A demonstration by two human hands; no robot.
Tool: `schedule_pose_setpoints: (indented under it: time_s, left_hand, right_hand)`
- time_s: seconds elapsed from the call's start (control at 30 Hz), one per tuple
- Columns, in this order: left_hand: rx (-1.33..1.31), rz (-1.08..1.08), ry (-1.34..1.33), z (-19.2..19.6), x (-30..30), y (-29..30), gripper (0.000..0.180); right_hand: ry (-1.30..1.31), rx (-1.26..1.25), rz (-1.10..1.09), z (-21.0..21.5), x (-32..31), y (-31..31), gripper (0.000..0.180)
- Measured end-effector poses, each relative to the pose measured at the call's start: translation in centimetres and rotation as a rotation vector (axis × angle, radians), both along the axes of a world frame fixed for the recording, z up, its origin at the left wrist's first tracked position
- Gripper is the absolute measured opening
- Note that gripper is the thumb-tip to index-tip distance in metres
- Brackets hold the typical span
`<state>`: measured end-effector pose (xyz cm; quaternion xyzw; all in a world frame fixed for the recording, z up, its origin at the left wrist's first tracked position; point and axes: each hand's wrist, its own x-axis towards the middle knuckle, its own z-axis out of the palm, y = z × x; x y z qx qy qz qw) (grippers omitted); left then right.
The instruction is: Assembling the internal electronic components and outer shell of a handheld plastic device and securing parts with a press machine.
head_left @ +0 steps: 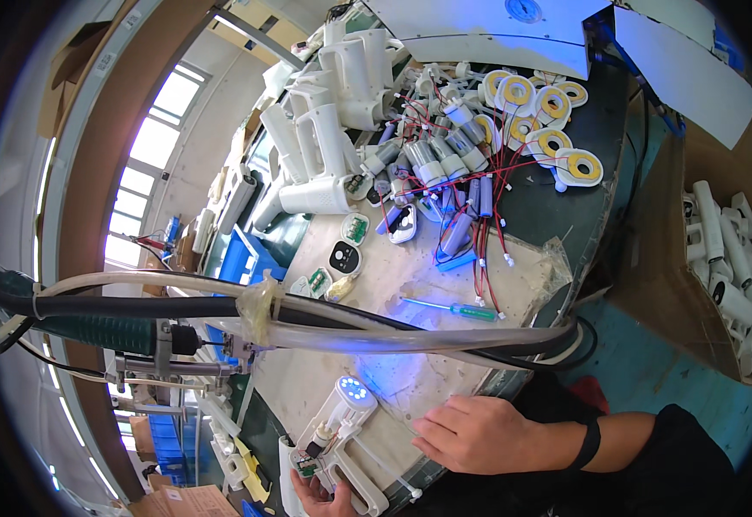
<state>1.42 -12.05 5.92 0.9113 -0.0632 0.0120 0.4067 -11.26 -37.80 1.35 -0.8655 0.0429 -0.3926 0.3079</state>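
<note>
A white handheld device housing [354, 478] lies at the near edge of the work mat with its inside exposed. Its round head glows with blue LEDs [354, 389], and a small green circuit board [305, 467] shows at the other end. My left hand [320, 498] grips the housing by that board, thumb and fingers on either side; part of the hand is cut off by the lower edge. To the right, my right hand [477, 433] rests palm down by the table edge, fingers loosely stretched and nothing visible in them. A thin white stalk [385, 465] sticks out beside the housing.
A screwdriver [452, 308] lies mid-mat. Cylindrical parts with red wires [449, 159], yellow-ringed white pieces [553, 105] and white housings [316, 146] crowd the far side. A hose bundle [376, 332] crosses above the mat. A cardboard box [660, 267] of white parts stands right.
</note>
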Motion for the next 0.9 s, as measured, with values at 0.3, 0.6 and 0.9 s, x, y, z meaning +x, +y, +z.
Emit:
schedule_pose_setpoints:
  time_s: [0.3,0.6,0.9]
  left_hand:
    - [-0.013,-0.056,-0.025,-0.3,0.2,0.3,0.076]
    - [0.015,-0.053,-0.019,0.8,-0.6,-1.3,0.065]
    - [-0.132,0.005,-0.047,-2.0,1.0,2.3,0.094]
  right_hand:
    - [-0.002,0.028,0.004,0.1,0.0,-0.1,0.018]
    - [-0.006,0.018,-0.008,0.1,0.0,0.0,0.017]
    - [0.005,0.01,-0.03,0.3,0.5,0.1,0.014]
